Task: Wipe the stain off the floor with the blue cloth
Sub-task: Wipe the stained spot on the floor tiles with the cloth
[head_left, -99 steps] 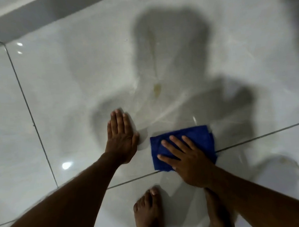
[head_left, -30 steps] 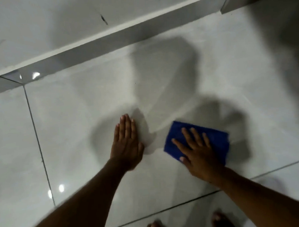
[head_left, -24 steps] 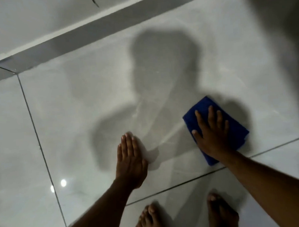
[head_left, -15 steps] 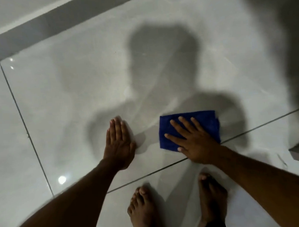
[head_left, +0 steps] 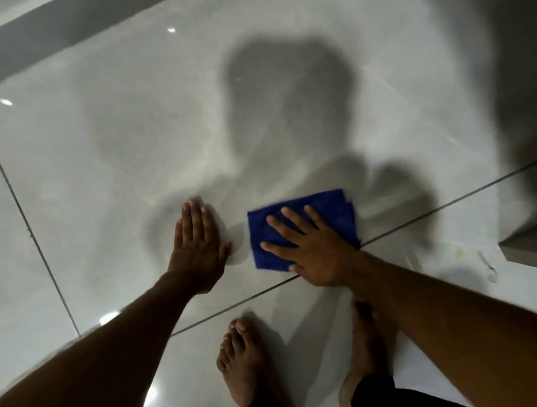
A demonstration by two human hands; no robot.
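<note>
Cloth is the landmark in the head view: the blue cloth (head_left: 305,226) lies folded flat on the floor (head_left: 105,155), its near edge just above a grout line (head_left: 445,204). The right hand (head_left: 312,250) presses on it with fingers spread, palm down, not gripping. The left hand (head_left: 198,249) rests flat and open on the tile just left of the cloth, apart from it. Compared with seconds ago, the yellowish stain that sat beyond the cloth no longer shows, and the cloth has swung out to the right and come back near the grout line; I judge the wiping nearly done. Shadow covers the tile beyond the cloth, so faint residue there would be hard to make out. Whatever lies under the cloth is hidden. Two bare feet (head_left: 246,358) stand below it.
</note>
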